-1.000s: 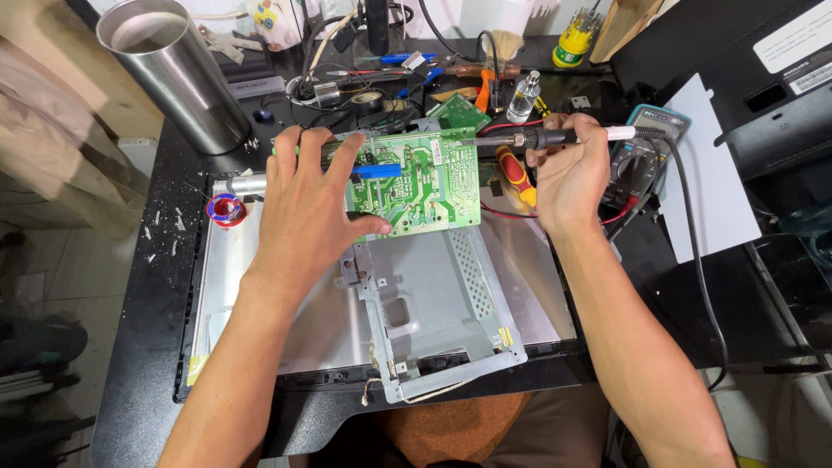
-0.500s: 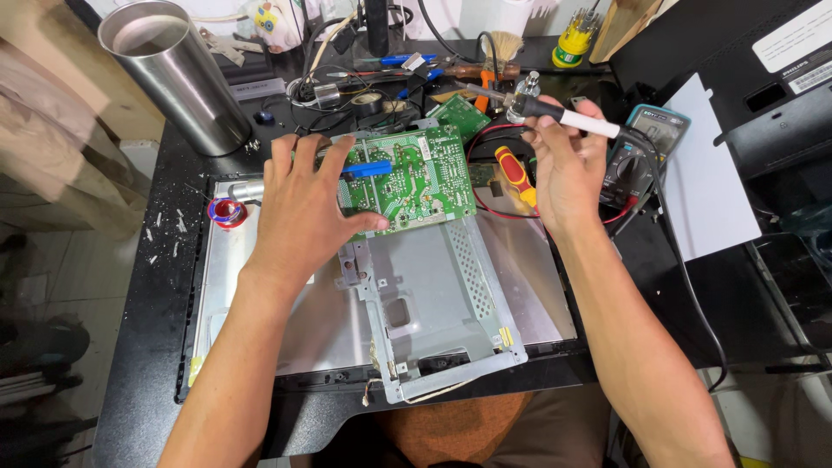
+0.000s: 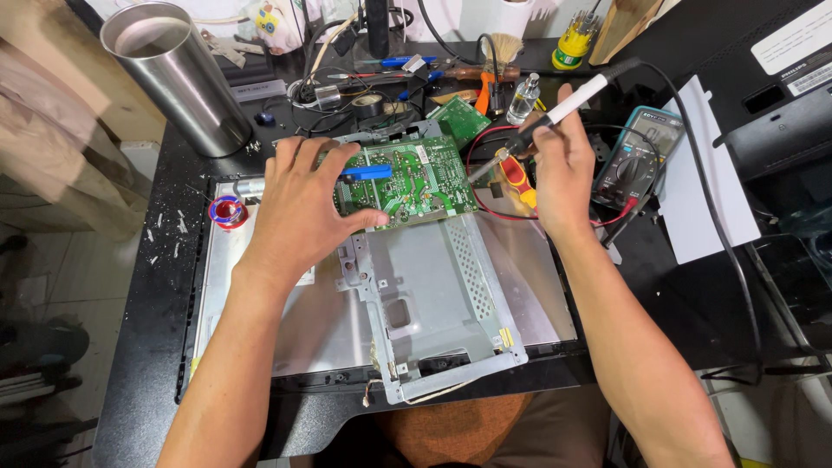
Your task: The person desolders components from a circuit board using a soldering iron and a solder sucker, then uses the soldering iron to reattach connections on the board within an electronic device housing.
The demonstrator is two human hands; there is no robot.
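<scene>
Left hand (image 3: pixel 299 208) splayed, right hand (image 3: pixel 563 169) clenched

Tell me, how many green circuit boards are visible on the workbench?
2. The large green board lies under the left hand on the metal chassis. A small green board lies behind it. Clutter may hide others.

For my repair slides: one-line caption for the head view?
Left hand steadies a green circuit board while right hand holds a soldering iron.

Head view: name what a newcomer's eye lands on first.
The green circuit board at centre, pressed down by the left hand. The right hand holds a soldering iron with its tip at the board's right edge. A tall steel cup stands at upper left.
</scene>
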